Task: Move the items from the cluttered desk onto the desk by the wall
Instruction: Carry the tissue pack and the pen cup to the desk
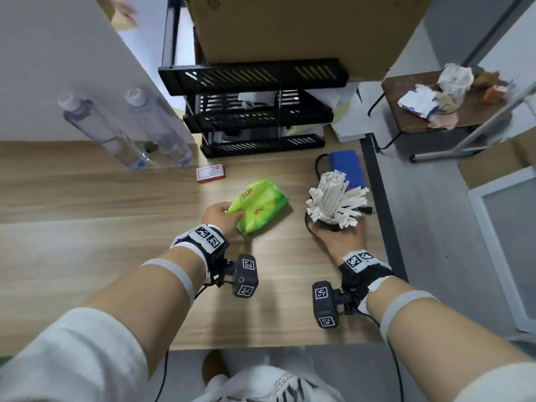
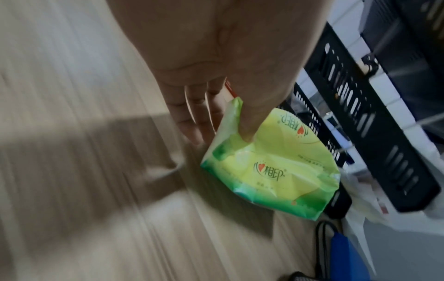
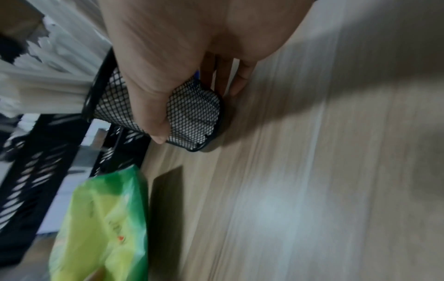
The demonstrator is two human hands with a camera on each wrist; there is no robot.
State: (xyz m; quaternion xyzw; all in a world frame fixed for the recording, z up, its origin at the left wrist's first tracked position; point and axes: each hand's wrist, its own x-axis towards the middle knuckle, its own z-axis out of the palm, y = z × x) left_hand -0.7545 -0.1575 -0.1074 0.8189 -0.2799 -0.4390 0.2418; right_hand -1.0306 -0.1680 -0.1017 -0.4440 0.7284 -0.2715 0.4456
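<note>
My left hand (image 1: 222, 217) pinches a green and yellow tissue pack (image 1: 259, 206) by its near corner, just above the wooden desk (image 1: 87, 227). In the left wrist view the thumb presses into the tissue pack (image 2: 271, 171) and the fingers lie behind it. My right hand (image 1: 336, 239) grips a black mesh pen holder (image 3: 192, 114) stuffed with white paper sticks (image 1: 336, 198), close to the desk's right edge. In the right wrist view the thumb wraps the mesh wall and the holder's base sits at the desk surface.
Two clear bottles (image 1: 127, 126) stand at the back left by a white partition. A small red and white box (image 1: 210, 173) lies mid-desk. A black tiered tray rack (image 1: 255, 111) stands behind, a blue pouch (image 1: 345, 166) beside it. A small side table (image 1: 435, 111) with crumpled paper stands right.
</note>
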